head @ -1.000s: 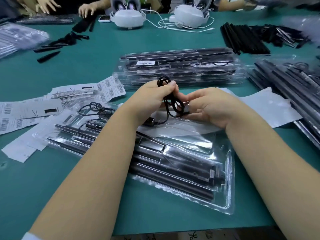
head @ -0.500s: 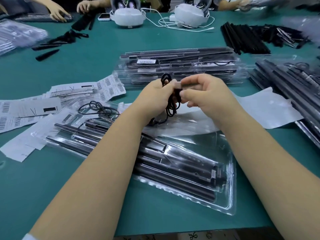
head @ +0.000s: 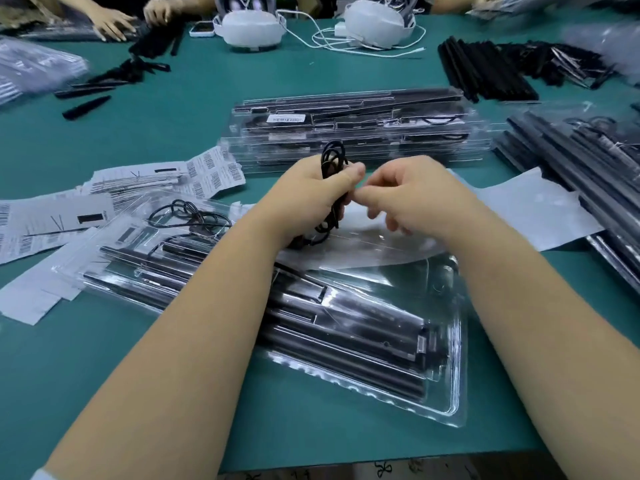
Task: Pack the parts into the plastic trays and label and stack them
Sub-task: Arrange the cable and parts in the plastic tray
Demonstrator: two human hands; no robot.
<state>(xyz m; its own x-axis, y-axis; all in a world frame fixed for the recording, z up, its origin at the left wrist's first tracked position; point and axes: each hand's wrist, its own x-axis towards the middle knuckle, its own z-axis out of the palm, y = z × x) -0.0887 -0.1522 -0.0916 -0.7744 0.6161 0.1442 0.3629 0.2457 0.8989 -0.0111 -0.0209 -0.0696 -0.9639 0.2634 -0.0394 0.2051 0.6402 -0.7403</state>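
Observation:
My left hand (head: 308, 195) grips a coiled black cable (head: 333, 156) above the table's middle, loops sticking out over my thumb. My right hand (head: 419, 194) is beside it with curled fingers, thumb and forefinger pinching at the bundle; this part is blurred. Under my forearms lies an open clear plastic tray (head: 452, 393) holding long black rods (head: 346, 362). A second tray (head: 114, 268) to the left holds rods and another coiled cable (head: 188, 216). Behind my hands stands a stack of packed trays (head: 360, 147) with a white label (head: 286, 118) on top.
Barcode label sheets (head: 52, 220) are strewn at the left; a white backing sheet (head: 540, 209) lies at the right. More filled trays (head: 595, 161) sit at the right edge, loose black rods (head: 485, 67) behind them. Two white headsets (head: 251, 27) and other people's hands (head: 110, 24) are at the far side.
My right hand, which held the cable's end up above the coil, has come down to the bundle beside my left thumb. My left hand keeps its grip in nearly the same spot.

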